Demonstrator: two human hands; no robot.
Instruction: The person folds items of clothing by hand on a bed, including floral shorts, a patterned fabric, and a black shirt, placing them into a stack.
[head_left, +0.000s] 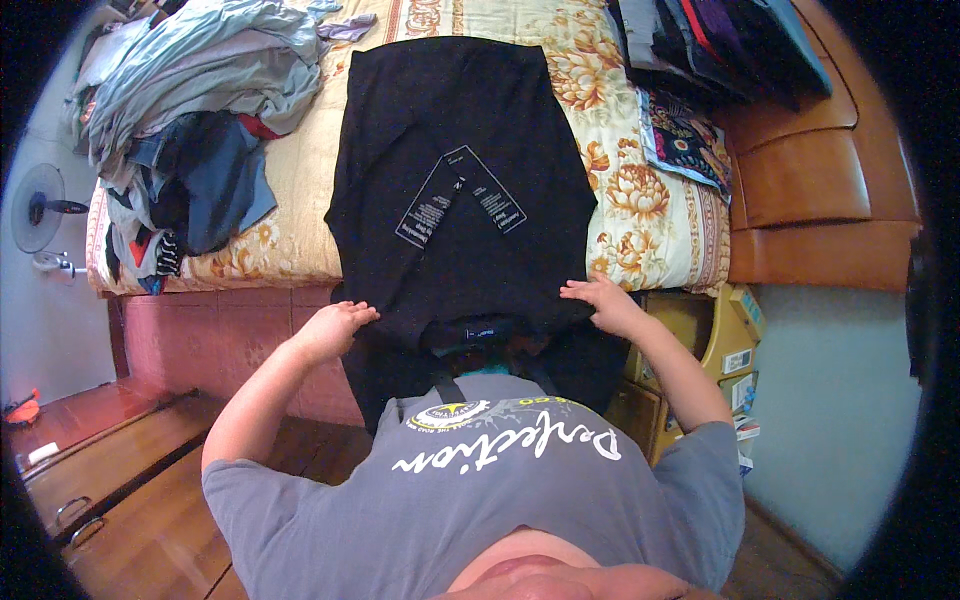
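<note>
A black T-shirt (457, 112) lies spread over the bed, printed front facing up, its hem away from me. White lettering in two outlined strips forms an angle on its chest. The neckline, with a small tag inside, hangs past the near bed edge close to my body. My left hand (337, 322) pinches the shirt at its left shoulder. At the opposite shoulder, my right hand (609, 304) grips the cloth with bent fingers. Both thumbs are mostly hidden. Dark sleeve cloth drops below the two hands.
Rumpled clothes (210, 82) are heaped on the bed's left side, with a blue denim garment (217, 180) in front. Folded dark clothes (697, 45) are stacked at the upper right, near a patterned cloth (686, 139) and wooden furniture (795, 176). A fan (41, 206) stands left.
</note>
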